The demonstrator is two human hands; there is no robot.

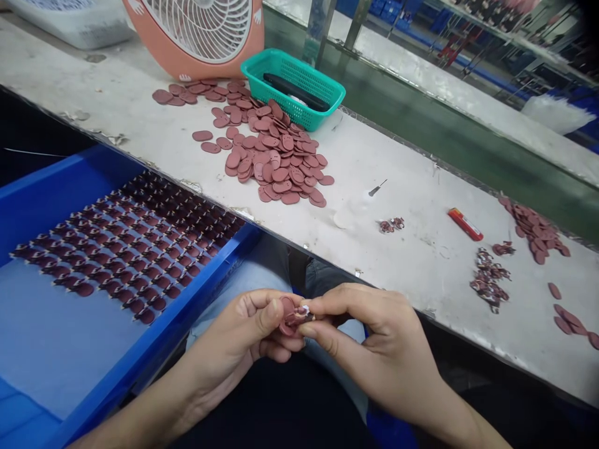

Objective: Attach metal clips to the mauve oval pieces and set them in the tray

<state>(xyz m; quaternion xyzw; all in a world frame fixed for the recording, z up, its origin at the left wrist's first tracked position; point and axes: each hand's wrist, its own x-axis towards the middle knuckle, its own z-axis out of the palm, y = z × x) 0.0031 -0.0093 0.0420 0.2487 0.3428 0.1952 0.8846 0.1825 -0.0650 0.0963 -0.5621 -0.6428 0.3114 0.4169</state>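
Above my lap, my left hand pinches a reddish-brown oval piece between thumb and fingers. My right hand grips a small figure with a white bit and dark parts, held against the oval piece. The fingertips of both hands nearly meet, and how the two parts join is too small to tell. A large heap of similar oval pieces lies on the table beyond my hands. To the right on the tabletop sits a cluster of small figures.
A blue tray at the left holds rows of assembled pieces. On the table stand an orange fan and a green basket. A red lighter-like object and a small pointed tool lie further right.
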